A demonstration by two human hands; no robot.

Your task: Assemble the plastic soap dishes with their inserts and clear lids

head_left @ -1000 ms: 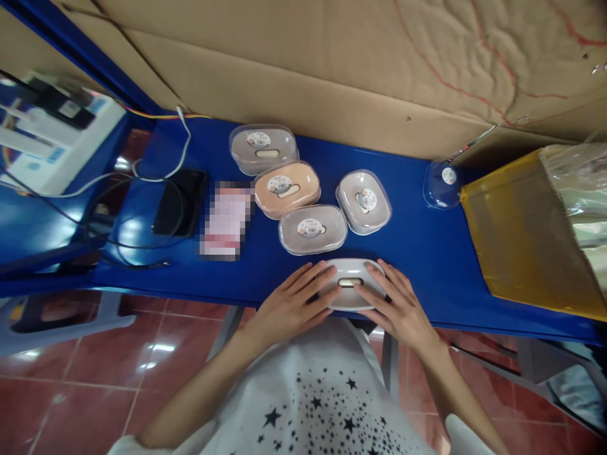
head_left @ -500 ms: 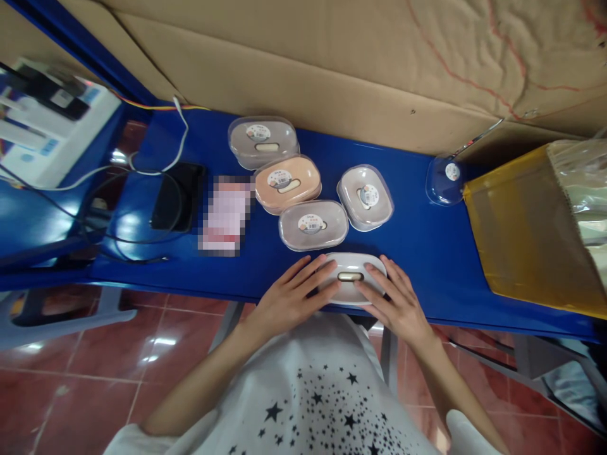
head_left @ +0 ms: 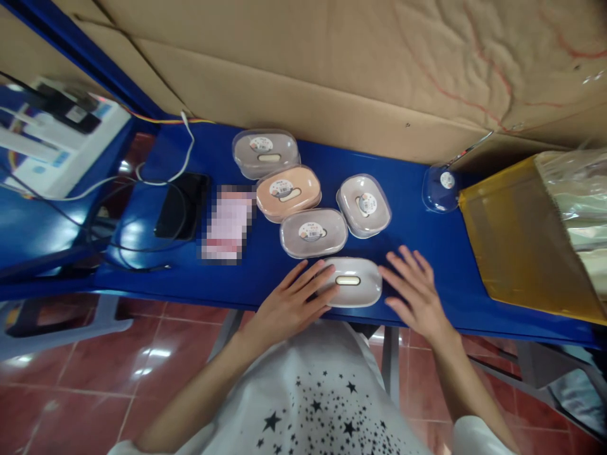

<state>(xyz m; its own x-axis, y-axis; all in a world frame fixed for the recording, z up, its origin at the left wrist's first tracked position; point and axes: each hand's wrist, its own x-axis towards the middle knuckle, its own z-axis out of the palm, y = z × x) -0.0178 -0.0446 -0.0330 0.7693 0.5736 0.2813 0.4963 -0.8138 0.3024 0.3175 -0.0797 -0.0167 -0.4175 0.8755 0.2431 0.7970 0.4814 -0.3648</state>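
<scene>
A white oval box (head_left: 359, 294) with a cream slot-shaped inset lies near the front edge of the blue table, without a clear cover on its top. My left hand (head_left: 294, 302) rests its outstretched fingers on the box's left end. Off the box's right end, my right hand (head_left: 420, 298) hovers with fingers spread, holding nothing. Just beyond sits a pale grey oval box (head_left: 296, 239) under a clear, labelled cover. Behind it are a peach box (head_left: 306, 180) and another grey one (head_left: 284, 151). A whitish covered box (head_left: 356, 189) stands to their right, turned at an angle.
A loose clear cover (head_left: 432, 193) lies toward the back right, beside a yellow-taped carton (head_left: 502, 240) holding plastic bags. Leftward are a blurred pink paper (head_left: 228, 224), a black flat device (head_left: 190, 202), cables and a white power strip (head_left: 71, 151). Cardboard (head_left: 284, 76) lines the back.
My right hand has lifted away from the white box and moved right, fingers spreading. My left hand stays on the box. The other boxes keep their places; the view shifts slightly.
</scene>
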